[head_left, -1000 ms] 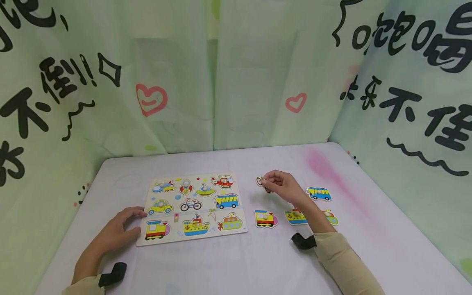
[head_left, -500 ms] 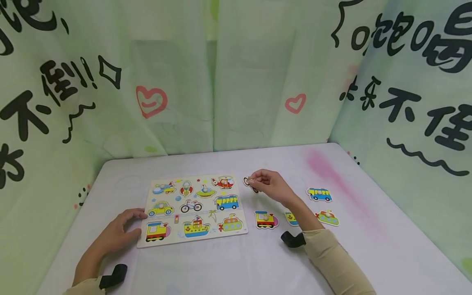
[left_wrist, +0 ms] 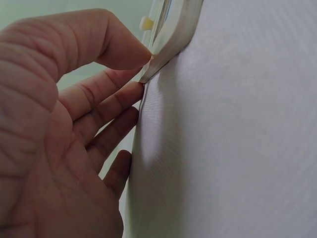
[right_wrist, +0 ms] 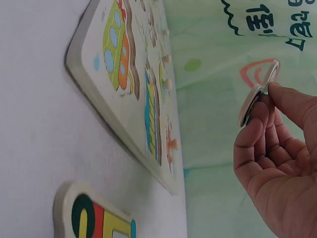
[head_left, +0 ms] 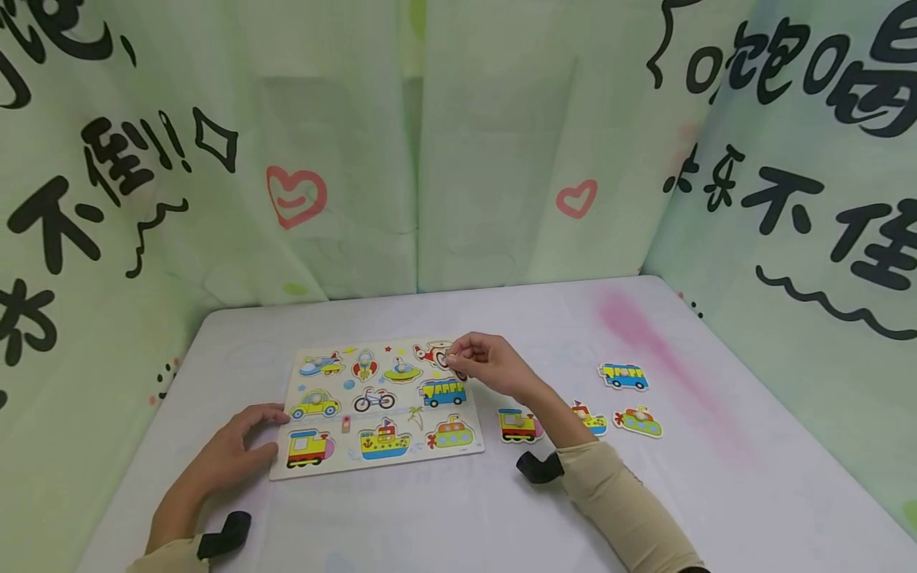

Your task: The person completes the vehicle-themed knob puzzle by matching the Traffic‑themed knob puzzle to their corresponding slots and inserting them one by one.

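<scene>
Bicycle piece (right_wrist: 250, 103) hangs in the air near the board's upper right corner, touching neither board (head_left: 345, 458) nor surface (head_left: 430, 525); from the head view it covers part of the helicopter (head_left: 424, 353). The right hand (head_left: 494, 367) has a narrow grip, pinching the piece between thumb and fingertips. Holding it that way, tilted up on its edge, probably leaves the rim free and makes it easy to turn. Whether its peg sits inside the pinch cannot be told.

The left hand (head_left: 232, 447) has a wider, relaxed grip, its thumb and fingertips touching the board's left edge, likely to keep it from sliding without covering any picture. The bicycle outline (head_left: 374, 399) in the middle row lies uncovered.

Loose to the board's right lie a train (head_left: 517, 426), a boat (head_left: 591, 420), a submarine (head_left: 639, 422) and a bus (head_left: 624, 376), face up and apart, presumably spread out so each can be picked up singly.
</scene>
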Demonstrator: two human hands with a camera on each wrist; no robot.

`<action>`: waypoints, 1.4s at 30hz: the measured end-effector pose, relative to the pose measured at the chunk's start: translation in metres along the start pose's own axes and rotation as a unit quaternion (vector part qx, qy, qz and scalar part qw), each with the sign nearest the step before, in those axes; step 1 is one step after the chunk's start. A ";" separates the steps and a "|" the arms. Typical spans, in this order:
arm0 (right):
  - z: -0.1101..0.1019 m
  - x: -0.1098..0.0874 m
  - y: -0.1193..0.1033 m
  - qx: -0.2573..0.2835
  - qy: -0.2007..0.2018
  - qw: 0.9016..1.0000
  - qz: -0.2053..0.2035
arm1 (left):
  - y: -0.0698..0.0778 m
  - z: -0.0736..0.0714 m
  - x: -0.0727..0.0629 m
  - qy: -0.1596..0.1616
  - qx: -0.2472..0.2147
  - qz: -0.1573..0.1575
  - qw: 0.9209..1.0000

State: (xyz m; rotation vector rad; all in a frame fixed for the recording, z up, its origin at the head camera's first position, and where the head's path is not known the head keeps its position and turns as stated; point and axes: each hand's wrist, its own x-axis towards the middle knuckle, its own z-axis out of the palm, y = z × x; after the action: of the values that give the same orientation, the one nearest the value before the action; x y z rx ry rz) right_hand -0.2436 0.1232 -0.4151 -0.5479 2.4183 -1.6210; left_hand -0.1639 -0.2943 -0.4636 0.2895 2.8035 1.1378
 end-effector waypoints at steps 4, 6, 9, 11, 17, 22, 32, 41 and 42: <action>0.011 0.004 -0.005 0.004 -0.018 1.000 -0.011 | 0.001 0.001 -0.001 0.000 -0.005 -0.001 1.000; 0.016 0.006 -0.008 0.007 -0.025 1.000 -0.017 | 0.002 0.002 -0.001 0.000 -0.008 -0.001 1.000; 0.023 0.009 -0.012 0.012 -0.037 0.999 -0.025 | 0.003 0.002 -0.002 0.001 -0.010 0.000 1.000; 0.028 0.011 -0.015 0.011 -0.043 0.999 -0.031 | 0.004 0.002 -0.002 0.002 -0.011 0.001 1.000; 0.041 0.017 -0.023 -0.008 -0.059 0.997 -0.052 | 0.005 0.001 -0.002 0.003 -0.012 0.001 1.000; 0.050 0.022 -0.024 -0.025 -0.072 0.995 -0.062 | 0.004 0.000 -0.001 0.005 -0.012 0.007 1.000; 0.066 0.031 -0.023 -0.071 -0.096 0.991 -0.067 | 0.002 -0.001 -0.001 0.008 -0.018 0.017 1.000; 0.079 0.042 -0.027 -0.108 -0.121 0.984 -0.076 | 0.004 -0.001 -0.001 0.007 -0.014 0.012 1.000; 0.080 0.043 -0.027 -0.111 -0.122 0.983 -0.078 | 0.004 -0.001 -0.002 0.006 -0.013 0.007 1.000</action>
State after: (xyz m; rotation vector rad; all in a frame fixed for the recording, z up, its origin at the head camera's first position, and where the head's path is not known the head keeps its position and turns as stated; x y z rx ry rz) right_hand -0.2496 0.0282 -0.4189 -0.9367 2.4325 -1.2549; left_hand -0.1618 -0.2920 -0.4600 0.3027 2.7986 1.1834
